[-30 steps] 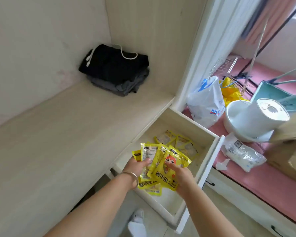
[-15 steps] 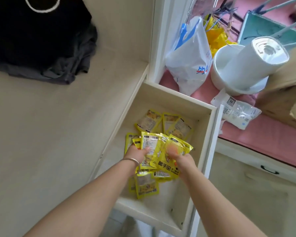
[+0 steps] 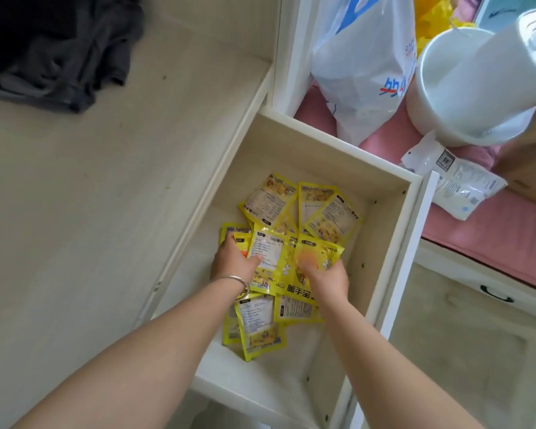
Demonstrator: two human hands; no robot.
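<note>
A pale wood-grain platform [image 3: 90,196] fills the left half of the view, its surface bare apart from a few small specks. A white-framed partition rises at its far right corner. Set against the platform's right edge, a shallow drawer [image 3: 322,134] with a pale inside and white rims stands pulled open. To the right of the drawer lies a beige floor [image 3: 461,351], and beyond it a low white cabinet topped with a pink mat [image 3: 492,230].

Both hands are down inside the drawer, holding a fanned bunch of yellow packets [image 3: 279,255] just above its bottom. The left hand [image 3: 234,263], with a silver bangle [image 3: 237,278] at the wrist, grips the left side of the fan, thumb laid across a packet's printed back. The right hand [image 3: 325,278] holds the right side, its fingers curled over the front packet and blurred. More loose packets [image 3: 328,209] lie flat on the drawer bottom beyond the hands, and a few others lie overlapping under the wrists, nearer the viewer.

A heap of dark clothes [image 3: 53,48] sits at the far left of the platform, well apart from the drawer. On the pink mat stand a white plastic bag [image 3: 362,72] with blue print and a white basin [image 3: 464,88] with a paper roll [image 3: 514,57] leaning in it. A white printed pouch [image 3: 455,181] lies just beside the drawer's far right corner. The forearms cover part of the drawer's near end.
</note>
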